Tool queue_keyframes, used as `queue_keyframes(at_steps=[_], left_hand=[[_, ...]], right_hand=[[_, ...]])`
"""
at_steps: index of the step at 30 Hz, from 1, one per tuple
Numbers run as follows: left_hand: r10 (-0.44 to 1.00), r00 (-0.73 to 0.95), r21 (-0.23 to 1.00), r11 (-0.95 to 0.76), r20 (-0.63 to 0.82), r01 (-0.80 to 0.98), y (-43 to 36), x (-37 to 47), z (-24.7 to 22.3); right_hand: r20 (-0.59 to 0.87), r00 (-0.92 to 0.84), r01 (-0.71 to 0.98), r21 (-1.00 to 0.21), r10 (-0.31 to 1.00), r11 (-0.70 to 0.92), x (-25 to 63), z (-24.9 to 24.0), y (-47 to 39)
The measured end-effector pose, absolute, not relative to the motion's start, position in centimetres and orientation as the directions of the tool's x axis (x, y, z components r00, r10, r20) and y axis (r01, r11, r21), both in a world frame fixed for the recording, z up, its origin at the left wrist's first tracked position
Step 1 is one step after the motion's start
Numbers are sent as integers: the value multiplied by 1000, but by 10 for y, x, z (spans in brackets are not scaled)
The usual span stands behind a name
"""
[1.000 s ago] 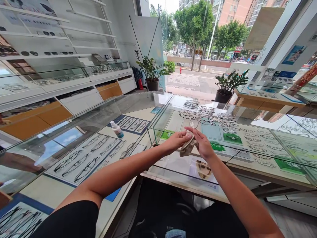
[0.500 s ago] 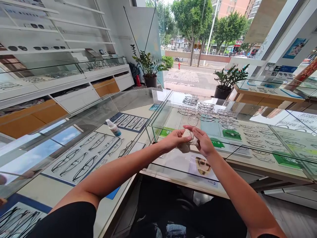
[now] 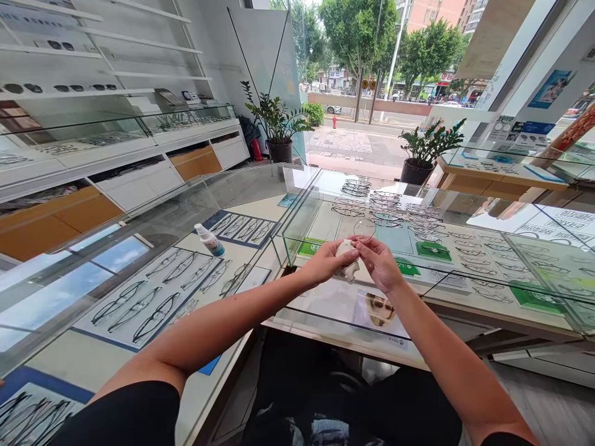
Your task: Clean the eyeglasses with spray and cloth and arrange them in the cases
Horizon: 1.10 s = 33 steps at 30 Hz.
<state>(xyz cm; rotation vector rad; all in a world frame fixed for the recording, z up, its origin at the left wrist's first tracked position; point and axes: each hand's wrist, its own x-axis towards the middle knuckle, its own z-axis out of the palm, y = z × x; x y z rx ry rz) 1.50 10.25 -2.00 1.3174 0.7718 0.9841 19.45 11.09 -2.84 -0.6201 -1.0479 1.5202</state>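
My left hand (image 3: 328, 260) is closed around a crumpled beige cloth (image 3: 348, 266) above the glass counter. My right hand (image 3: 382, 263) pinches a thin pair of glasses (image 3: 364, 228), whose clear lens stands up just above both hands. Cloth and glasses meet between my fingertips, so part of the frame is hidden. Both forearms reach forward from the bottom of the view.
A glass display counter (image 3: 288, 186) with rows of spectacle frames (image 3: 390, 207) runs around me. A small spray bottle (image 3: 208, 240) stands on the left counter. A second beige cloth (image 3: 380, 308) lies under the glass. Potted plants (image 3: 277, 127) stand by the window; wall shelves are at left.
Both hands have risen slightly and the cloth is bunched tighter in my left hand. The lens now sticks up more clearly above my fingers.
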Motion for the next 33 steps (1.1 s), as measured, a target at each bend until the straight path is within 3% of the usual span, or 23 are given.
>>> queue_keyframes(at_steps=[5,16,21,33], left_hand=[[906,416,991,-35,85,-127,107,16,-13],[648,752,992,-47,120,-117,171,49,14],[698,685,978,-126,208,-169,182,76,5],[838,464,944,-165,287,-287,181,54,-11]], right_hand=[[178,-233,-487,-872,956,44,199,-27,113],[209,-19,-569,-806,978,162,239,-19,146],[199,42,-555,-810,979,188,251,-21,151],[227,-167,-398,-906,959,145,232,8,170]])
